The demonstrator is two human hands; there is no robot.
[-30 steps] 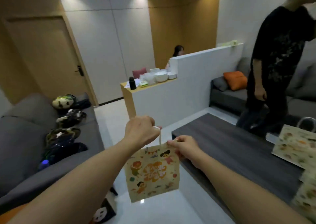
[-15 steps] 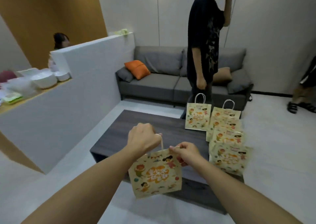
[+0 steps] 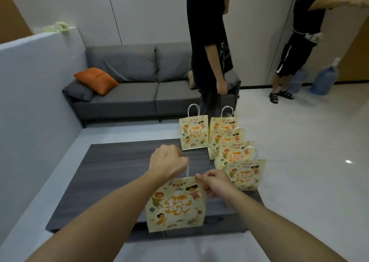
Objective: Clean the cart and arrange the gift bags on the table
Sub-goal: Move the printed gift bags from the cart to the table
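A cream gift bag [image 3: 176, 204] with orange cartoon prints hangs over the near edge of the dark wood table [image 3: 111, 173]. My left hand [image 3: 166, 164] grips its white cord handle from above. My right hand [image 3: 214, 181] pinches the bag's top right rim. Several matching gift bags [image 3: 229, 145] stand upright on the table's right side, in a row running away from me, with one more bag [image 3: 193, 134] to the left of the far end.
A grey sofa [image 3: 139, 89] with an orange cushion [image 3: 95, 80] stands behind the table. A person in black [image 3: 209, 41] stands at the table's far end, another [image 3: 297, 47] at the right by water jugs [image 3: 323, 79]. A white partition wall [image 3: 38, 85] runs along the left.
My view has swung right from the left sofa and counter to face the table. The bag in my hands came along and now hangs over the table's near edge.
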